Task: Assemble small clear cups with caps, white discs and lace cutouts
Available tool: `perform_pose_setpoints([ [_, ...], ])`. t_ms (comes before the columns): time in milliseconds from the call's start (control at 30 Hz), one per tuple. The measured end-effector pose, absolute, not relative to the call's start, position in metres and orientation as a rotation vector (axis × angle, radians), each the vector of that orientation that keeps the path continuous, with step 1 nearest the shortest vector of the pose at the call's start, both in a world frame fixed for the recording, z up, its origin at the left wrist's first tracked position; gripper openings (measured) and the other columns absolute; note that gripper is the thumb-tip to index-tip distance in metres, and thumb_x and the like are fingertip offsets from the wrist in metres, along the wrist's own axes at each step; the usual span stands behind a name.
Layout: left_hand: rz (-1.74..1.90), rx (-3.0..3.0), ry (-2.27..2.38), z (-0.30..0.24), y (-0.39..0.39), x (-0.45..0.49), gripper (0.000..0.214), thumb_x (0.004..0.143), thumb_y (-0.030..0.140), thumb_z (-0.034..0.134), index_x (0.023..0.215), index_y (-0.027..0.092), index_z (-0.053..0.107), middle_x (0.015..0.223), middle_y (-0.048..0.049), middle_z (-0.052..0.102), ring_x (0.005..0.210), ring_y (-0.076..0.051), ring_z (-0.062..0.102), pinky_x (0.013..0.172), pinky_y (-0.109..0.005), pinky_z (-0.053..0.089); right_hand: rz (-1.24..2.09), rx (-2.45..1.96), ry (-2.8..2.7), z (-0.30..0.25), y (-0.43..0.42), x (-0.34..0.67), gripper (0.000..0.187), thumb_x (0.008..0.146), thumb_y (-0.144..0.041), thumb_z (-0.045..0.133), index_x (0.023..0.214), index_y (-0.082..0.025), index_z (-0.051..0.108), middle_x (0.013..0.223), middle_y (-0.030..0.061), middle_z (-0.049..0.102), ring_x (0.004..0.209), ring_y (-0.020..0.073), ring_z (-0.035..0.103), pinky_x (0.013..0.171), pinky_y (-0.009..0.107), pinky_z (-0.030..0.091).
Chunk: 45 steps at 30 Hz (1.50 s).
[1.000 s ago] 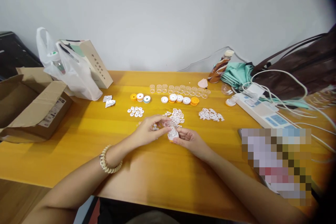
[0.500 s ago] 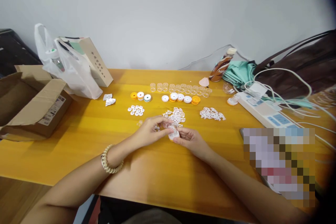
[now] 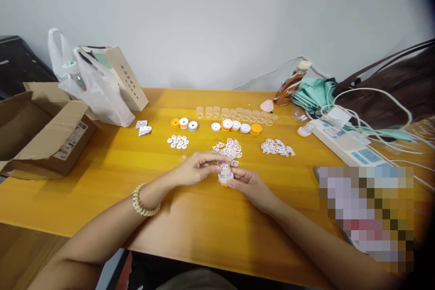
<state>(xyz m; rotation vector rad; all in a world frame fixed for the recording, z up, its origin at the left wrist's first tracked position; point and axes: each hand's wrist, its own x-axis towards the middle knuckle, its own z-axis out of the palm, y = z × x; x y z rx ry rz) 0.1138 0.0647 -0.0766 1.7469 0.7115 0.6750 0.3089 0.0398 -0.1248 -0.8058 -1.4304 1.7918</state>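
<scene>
The cap (image 3: pixel 225 175) could slip and scatter the white discs (image 3: pixel 228 148) just behind it, since only fingertips pinch it. The left hand (image 3: pixel 195 170) closes lightly on its top. The right hand (image 3: pixel 247 182) grips its orange base (fingers curled, not clenched). It sits mid-worktop (image 3: pixel 102 163), nearer the front edge.

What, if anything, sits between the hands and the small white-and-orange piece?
Nothing visible. The left hand and right hand both grip the white-and-orange piece directly; the pile of white cutouts lies just beyond it, not in between.
</scene>
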Motion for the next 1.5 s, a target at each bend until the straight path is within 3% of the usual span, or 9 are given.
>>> perform_pose_setpoints([
  [167,0.683,1.665,0.734,-0.079,0.063,0.116,0.032,0.083,0.022,0.052,0.114,0.021,0.057,0.111,-0.0074,0.062,0.092,-0.015,0.058,0.073,-0.025,0.047,1.755,-0.816,-1.431,-0.123,0.039,0.308,0.024,0.076,-0.029,0.064,0.099,-0.023,0.067,0.090,0.0001,0.070,0.085,0.0142,0.061,0.082,0.029,0.043],
  [433,0.853,1.758,1.017,-0.083,0.054,0.126,0.026,0.074,0.030,0.064,0.094,0.014,0.062,0.086,-0.0052,0.065,0.077,-0.013,0.058,0.072,-0.025,0.045,1.570,-0.875,-1.544,-0.119,0.034,0.305,0.030,0.078,-0.028,0.061,0.108,-0.026,0.063,0.102,-0.0004,0.067,0.100,0.0200,0.059,0.093,0.036,0.041],
  [667,0.928,1.797,1.163,-0.083,0.047,0.130,0.028,0.071,0.040,0.066,0.078,0.014,0.058,0.069,-0.0009,0.060,0.060,-0.009,0.051,0.056,-0.021,0.041,1.388,-1.001,-1.658,-0.115,0.029,0.304,0.026,0.077,-0.030,0.061,0.102,-0.024,0.065,0.094,0.0000,0.068,0.093,0.0213,0.060,0.091,0.036,0.042],
  [733,0.904,1.788,1.095,-0.082,0.051,0.127,0.025,0.074,0.038,0.064,0.080,0.014,0.059,0.076,-0.0031,0.063,0.065,-0.010,0.054,0.060,-0.023,0.043,1.502,-0.954,-1.606,-0.110,0.029,0.303,0.027,0.077,-0.032,0.060,0.102,-0.024,0.065,0.094,0.0002,0.068,0.093,0.0207,0.060,0.088,0.035,0.043],
  [800,0.877,1.729,0.929,-0.080,0.055,0.123,0.027,0.079,0.034,0.059,0.099,0.016,0.058,0.093,-0.0070,0.063,0.079,-0.013,0.058,0.068,-0.025,0.047,1.602,-0.931,-1.542,-0.106,0.030,0.304,0.026,0.077,-0.034,0.060,0.100,-0.022,0.066,0.092,0.0007,0.069,0.090,0.0195,0.060,0.085,0.034,0.044],
  [900,0.851,1.604,0.695,-0.079,0.060,0.119,0.044,0.083,0.027,0.055,0.125,0.023,0.044,0.116,-0.0099,0.057,0.099,-0.017,0.056,0.081,-0.030,0.047,1.659,-0.929,-1.470,-0.102,0.030,0.305,0.025,0.076,-0.036,0.062,0.095,-0.021,0.067,0.086,0.0012,0.069,0.081,0.0170,0.061,0.079,0.031,0.045],
  [1067,0.821,1.638,0.770,-0.082,0.060,0.119,0.029,0.081,0.026,0.058,0.109,0.019,0.059,0.107,-0.0078,0.063,0.092,-0.016,0.060,0.077,-0.028,0.049,1.665,-0.910,-1.431,-0.102,0.031,0.306,0.025,0.074,-0.033,0.064,0.097,-0.023,0.068,0.087,-0.0003,0.069,0.080,0.0160,0.060,0.079,0.030,0.044],
  [1500,0.919,1.768,0.886,-0.075,0.055,0.123,0.025,0.077,0.024,0.061,0.099,0.013,0.062,0.094,-0.0083,0.065,0.082,-0.013,0.060,0.078,-0.027,0.049,1.634,-0.913,-1.457,-0.103,0.031,0.305,0.027,0.075,-0.028,0.063,0.102,-0.024,0.067,0.095,-0.0005,0.069,0.093,0.0196,0.060,0.089,0.036,0.042],
])
